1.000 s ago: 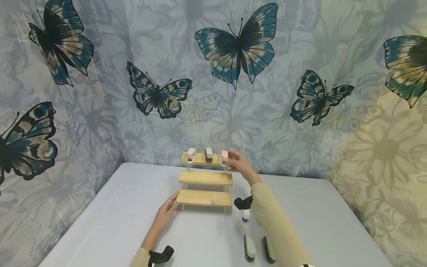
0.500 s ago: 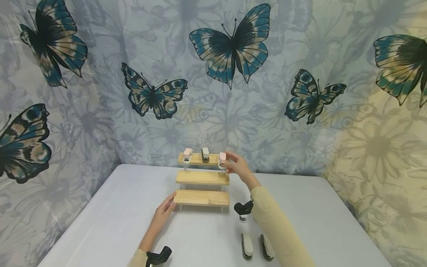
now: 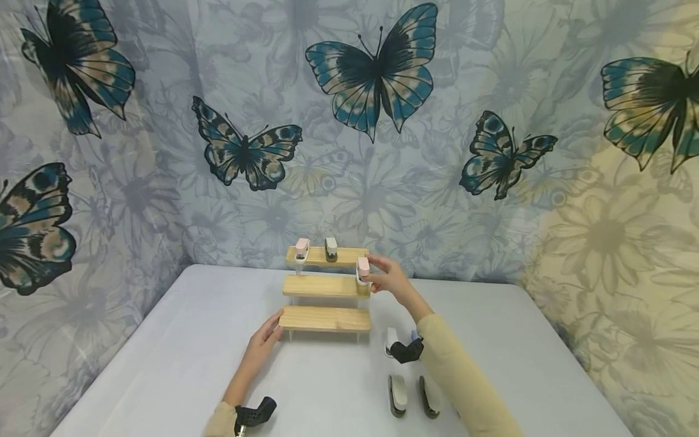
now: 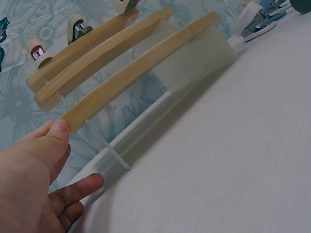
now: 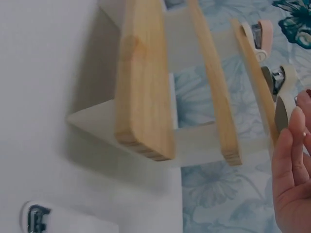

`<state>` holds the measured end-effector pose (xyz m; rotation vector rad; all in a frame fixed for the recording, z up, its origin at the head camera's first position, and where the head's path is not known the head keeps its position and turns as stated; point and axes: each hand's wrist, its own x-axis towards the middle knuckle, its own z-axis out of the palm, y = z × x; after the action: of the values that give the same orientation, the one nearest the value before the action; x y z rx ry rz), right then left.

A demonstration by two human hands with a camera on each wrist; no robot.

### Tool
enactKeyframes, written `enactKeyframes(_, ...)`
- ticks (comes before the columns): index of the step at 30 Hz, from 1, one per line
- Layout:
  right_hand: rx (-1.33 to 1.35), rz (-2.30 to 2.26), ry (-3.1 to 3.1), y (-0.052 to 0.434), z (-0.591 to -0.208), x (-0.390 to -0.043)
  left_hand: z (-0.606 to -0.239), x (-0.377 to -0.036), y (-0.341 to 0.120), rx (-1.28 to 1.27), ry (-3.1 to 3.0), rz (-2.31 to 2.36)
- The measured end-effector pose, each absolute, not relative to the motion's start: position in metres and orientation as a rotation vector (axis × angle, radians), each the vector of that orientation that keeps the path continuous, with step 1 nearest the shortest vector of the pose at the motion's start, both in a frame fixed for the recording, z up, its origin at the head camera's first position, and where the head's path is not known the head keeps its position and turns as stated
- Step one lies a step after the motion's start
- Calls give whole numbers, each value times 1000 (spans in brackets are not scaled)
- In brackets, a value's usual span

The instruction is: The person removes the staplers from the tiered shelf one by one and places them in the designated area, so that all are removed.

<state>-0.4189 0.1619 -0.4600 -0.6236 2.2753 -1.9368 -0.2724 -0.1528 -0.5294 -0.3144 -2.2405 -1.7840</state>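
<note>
A three-tier wooden riser [image 3: 324,318] with clear supports stands at the back of the table. My left hand [image 3: 264,334] pinches the left end of its lowest board, the thumb [image 4: 59,127] against the front edge in the left wrist view. With my right hand [image 3: 390,278] I hold a pink-and-white stapler [image 3: 363,267] by its right side. In the head view that stapler overlaps the right end of the middle board, just below the top one. Two more staplers sit on the top board: a pink one [image 3: 302,247] at the left and a pale grey one [image 3: 330,247] near the middle.
On the table under my right forearm lie a white stapler [image 3: 390,338] and two pale staplers with dark bases, one left [image 3: 398,394] and one right [image 3: 429,397]. Something blue [image 3: 415,335] peeks out beside my wrist strap. A butterfly-patterned cloth [image 3: 371,200] hangs behind the table.
My right hand has brought the pink stapler from the right end of the top board down and forward to the middle board. My left hand keeps its grip on the lowest board.
</note>
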Motion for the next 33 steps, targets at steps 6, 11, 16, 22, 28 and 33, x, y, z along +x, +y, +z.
enactKeyframes(6, -679, -1940, 2225, 153, -421, -349, -529, -272, -154, -293, -2250, -1793)
enactKeyframes(11, -570, -1936, 2234, 151, -409, -312, -530, -272, -154, -290, -2255, -1782)
enactKeyframes(16, -607, -1911, 2304, 173, -475, -344, -530, -272, -154, -310, -2247, -1774)
enactKeyframes(22, -624, -1912, 2332, 195, -512, -334, -530, -270, -153, -308, -2251, -1796)
enactKeyframes(28, -684, -1961, 2151, 180, -435, -249, -527, -271, -155, -307, -2233, -1761)
enactKeyframes(33, -546, -2012, 2030, 180, -411, -199, -528, -271, -156, -362, -2255, -1754)
